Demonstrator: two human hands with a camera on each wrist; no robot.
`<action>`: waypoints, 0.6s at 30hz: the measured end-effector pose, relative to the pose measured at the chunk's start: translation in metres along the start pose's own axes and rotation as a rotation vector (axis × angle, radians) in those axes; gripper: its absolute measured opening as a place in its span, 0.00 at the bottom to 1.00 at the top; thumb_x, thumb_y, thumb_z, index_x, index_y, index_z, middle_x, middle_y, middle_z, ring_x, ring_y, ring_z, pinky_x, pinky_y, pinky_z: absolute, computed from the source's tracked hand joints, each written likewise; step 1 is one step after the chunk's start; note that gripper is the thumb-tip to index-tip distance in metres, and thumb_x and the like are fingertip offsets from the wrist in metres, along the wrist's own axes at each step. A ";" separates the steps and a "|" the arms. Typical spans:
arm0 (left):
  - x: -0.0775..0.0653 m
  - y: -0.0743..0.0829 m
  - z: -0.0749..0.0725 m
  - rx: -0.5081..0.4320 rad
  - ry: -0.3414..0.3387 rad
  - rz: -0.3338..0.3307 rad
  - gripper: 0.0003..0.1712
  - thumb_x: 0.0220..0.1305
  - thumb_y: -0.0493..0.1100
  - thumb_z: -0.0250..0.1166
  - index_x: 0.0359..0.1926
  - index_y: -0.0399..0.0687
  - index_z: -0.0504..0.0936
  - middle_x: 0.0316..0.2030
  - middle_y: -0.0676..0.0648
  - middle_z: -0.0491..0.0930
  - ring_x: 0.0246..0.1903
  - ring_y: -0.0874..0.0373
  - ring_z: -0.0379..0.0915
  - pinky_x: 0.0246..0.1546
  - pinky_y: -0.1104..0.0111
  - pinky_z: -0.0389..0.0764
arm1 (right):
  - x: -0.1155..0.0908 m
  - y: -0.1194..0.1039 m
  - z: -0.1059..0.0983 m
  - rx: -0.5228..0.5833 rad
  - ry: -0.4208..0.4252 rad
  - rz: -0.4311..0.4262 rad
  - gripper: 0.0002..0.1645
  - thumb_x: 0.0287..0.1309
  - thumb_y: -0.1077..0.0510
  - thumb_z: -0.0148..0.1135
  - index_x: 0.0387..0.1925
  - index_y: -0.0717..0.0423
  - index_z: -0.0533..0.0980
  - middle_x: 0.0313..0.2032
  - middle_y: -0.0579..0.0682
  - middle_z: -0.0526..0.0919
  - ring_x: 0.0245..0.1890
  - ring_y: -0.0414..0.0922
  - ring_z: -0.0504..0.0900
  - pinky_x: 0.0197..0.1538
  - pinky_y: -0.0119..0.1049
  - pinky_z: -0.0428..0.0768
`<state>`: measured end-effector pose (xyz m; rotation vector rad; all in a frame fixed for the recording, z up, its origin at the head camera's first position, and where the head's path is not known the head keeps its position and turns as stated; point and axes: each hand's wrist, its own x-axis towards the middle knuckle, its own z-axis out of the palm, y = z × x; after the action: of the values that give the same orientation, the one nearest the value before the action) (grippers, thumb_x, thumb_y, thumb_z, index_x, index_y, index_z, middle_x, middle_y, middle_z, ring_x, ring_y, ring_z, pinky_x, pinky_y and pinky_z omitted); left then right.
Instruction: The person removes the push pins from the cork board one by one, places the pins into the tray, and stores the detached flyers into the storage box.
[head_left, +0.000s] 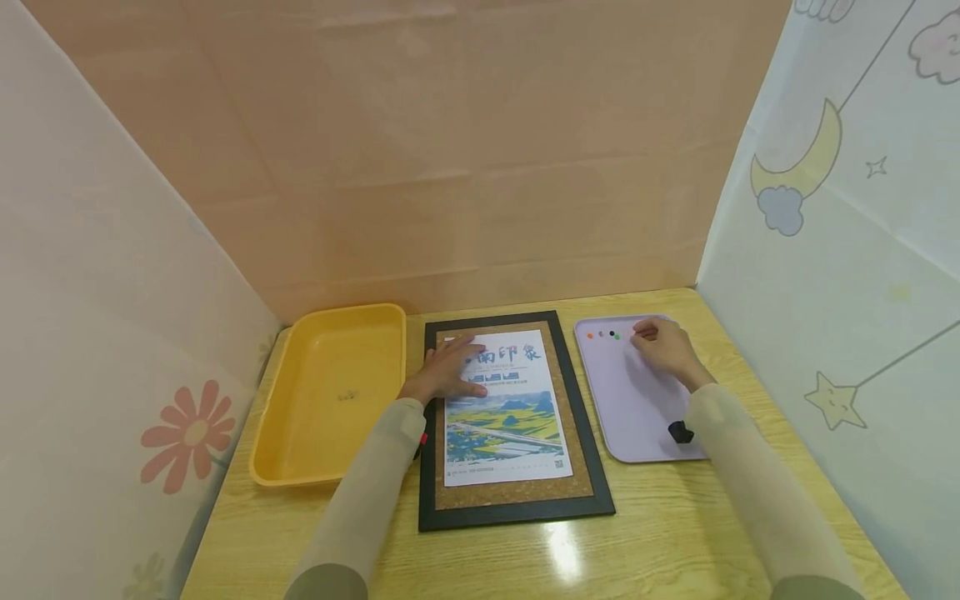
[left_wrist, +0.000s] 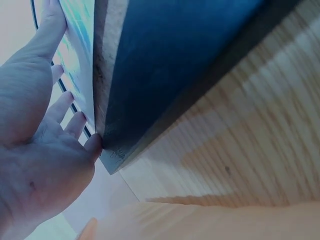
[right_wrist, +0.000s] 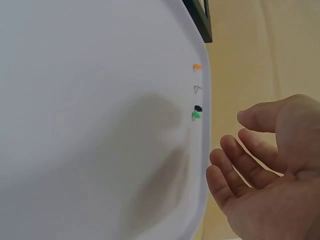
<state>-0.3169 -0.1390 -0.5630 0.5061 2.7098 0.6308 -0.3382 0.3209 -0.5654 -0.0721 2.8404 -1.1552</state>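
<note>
A printed sheet [head_left: 506,454] with a landscape picture lies on a black-framed cork board [head_left: 513,497]. My left hand [head_left: 444,372] rests with spread fingers over the sheet's upper left part and the frame's left side. Several small pushpins stand in a row along the far edge of a lilac tray [head_left: 630,417]: an orange pushpin [right_wrist: 197,67], a pale pushpin [right_wrist: 198,89], a black pushpin [right_wrist: 198,108] and a green pushpin [right_wrist: 196,115]. Close to them hovers my right hand [right_wrist: 272,165], fingers loosely bent, thumb apart from them, nothing visible between.
On the left of the table [head_left: 495,562] stands a yellow tray [head_left: 330,358]. A small black object [head_left: 680,432] lies in the lilac tray near the right forearm. Something red [head_left: 422,438] shows beside the frame's left edge. Papered walls enclose the table at back and sides.
</note>
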 end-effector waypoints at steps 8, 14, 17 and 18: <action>0.001 0.002 0.002 0.040 -0.002 -0.017 0.55 0.67 0.61 0.82 0.88 0.61 0.67 0.94 0.46 0.48 0.93 0.33 0.41 0.90 0.28 0.44 | -0.016 -0.023 -0.004 -0.034 0.025 -0.145 0.25 0.82 0.57 0.63 0.68 0.72 0.78 0.64 0.74 0.85 0.66 0.71 0.84 0.70 0.68 0.83; -0.004 0.007 -0.002 0.072 -0.020 -0.004 0.54 0.69 0.61 0.81 0.88 0.55 0.67 0.93 0.43 0.50 0.93 0.35 0.43 0.90 0.30 0.47 | -0.026 -0.043 0.000 -0.060 0.038 -0.265 0.24 0.80 0.56 0.67 0.67 0.69 0.80 0.64 0.72 0.86 0.67 0.71 0.82 0.73 0.68 0.80; -0.006 0.009 -0.003 0.084 -0.022 0.001 0.54 0.70 0.61 0.79 0.88 0.54 0.66 0.93 0.41 0.51 0.93 0.36 0.43 0.91 0.33 0.48 | -0.032 -0.052 0.005 -0.067 0.035 -0.316 0.24 0.79 0.56 0.69 0.67 0.67 0.80 0.64 0.71 0.86 0.67 0.71 0.82 0.72 0.69 0.79; -0.007 0.009 -0.003 0.084 -0.020 0.000 0.54 0.70 0.61 0.79 0.88 0.53 0.66 0.92 0.41 0.52 0.93 0.36 0.44 0.91 0.34 0.48 | -0.034 -0.056 0.007 -0.067 0.036 -0.336 0.24 0.79 0.57 0.69 0.67 0.68 0.80 0.64 0.71 0.86 0.66 0.71 0.83 0.72 0.70 0.80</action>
<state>-0.3097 -0.1351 -0.5550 0.5298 2.7268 0.5111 -0.3029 0.2785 -0.5297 -0.5567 2.9765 -1.1200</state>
